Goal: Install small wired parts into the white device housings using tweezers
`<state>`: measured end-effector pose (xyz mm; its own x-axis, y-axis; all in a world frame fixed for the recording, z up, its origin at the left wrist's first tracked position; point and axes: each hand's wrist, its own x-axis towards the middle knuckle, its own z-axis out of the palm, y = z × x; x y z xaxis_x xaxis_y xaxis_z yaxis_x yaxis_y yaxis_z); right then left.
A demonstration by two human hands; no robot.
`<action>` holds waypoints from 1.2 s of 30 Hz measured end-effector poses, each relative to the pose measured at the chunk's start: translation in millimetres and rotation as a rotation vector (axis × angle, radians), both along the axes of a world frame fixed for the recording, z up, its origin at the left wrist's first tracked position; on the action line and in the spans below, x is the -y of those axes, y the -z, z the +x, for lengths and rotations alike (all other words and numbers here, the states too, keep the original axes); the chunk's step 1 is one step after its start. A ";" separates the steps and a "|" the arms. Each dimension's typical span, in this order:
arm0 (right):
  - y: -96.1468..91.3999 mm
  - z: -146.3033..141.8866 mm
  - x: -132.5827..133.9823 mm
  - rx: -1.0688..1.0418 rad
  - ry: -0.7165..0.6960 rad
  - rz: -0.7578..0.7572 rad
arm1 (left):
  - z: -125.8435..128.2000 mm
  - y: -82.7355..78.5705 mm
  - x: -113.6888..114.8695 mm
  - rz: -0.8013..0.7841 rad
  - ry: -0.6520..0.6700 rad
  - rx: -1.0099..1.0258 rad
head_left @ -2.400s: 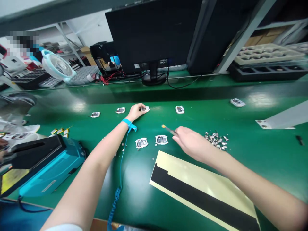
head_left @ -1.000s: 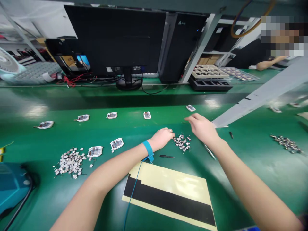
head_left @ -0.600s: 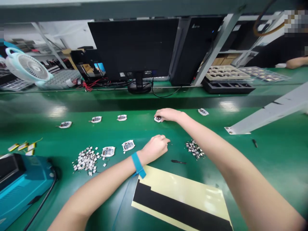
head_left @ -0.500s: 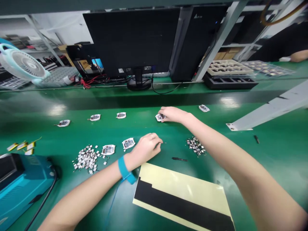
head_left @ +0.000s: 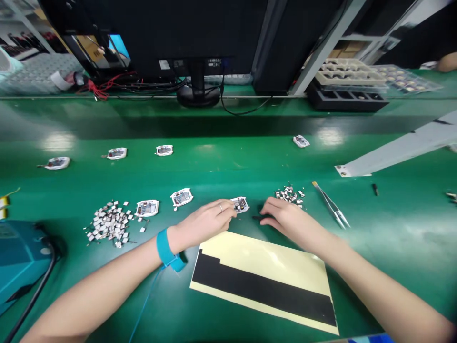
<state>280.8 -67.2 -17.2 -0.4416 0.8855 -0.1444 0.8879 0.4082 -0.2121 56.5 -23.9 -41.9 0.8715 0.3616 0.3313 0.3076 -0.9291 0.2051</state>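
My left hand [head_left: 205, 222] is the nearer one to the small white-edged circuit board [head_left: 240, 205]. The board lies at about 2 o'clock from my left palm, right at the fingertips, and at about 9 o'clock from my right hand [head_left: 288, 221]. Its long axis runs nearly left to right across the green bench mat [head_left: 228, 162], dipping slightly toward its right end. My left fingers [head_left: 224, 209] reach forward, close together, with the tips at the board's left edge. I can't tell from this view whether they pinch it or only rest against it. That forearm comes in low from 7 o'clock, with a blue wrist strap [head_left: 164, 247] at the wrist and its thin blue cord [head_left: 144, 300] trailing back toward me.

My right hand is curled, fingers pointing down and to the left over a slim black tool [head_left: 260, 217] that sticks out from under them toward the board. I can't tell whether the tool is gripped or only covered. Just past those fingers, at 12 o'clock, sits a small heap of metal pieces [head_left: 288, 194], and yellow-tipped tweezers [head_left: 330, 205] lie apart at about 2 o'clock. Below both hands, at 6 o'clock, lies a cream-and-black adhesive sheet [head_left: 260, 286].
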 end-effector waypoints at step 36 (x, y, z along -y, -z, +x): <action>18.8 2.1 -18.7 -0.374 0.011 0.167 | 13.0 -3.5 -8.0 -0.149 -0.154 0.074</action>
<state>282.9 -48.5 -36.0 -0.4265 0.8883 0.1706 0.7668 0.4551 -0.4526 69.6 -15.9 -38.4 0.7774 0.5380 0.3257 0.4223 -0.8303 0.3636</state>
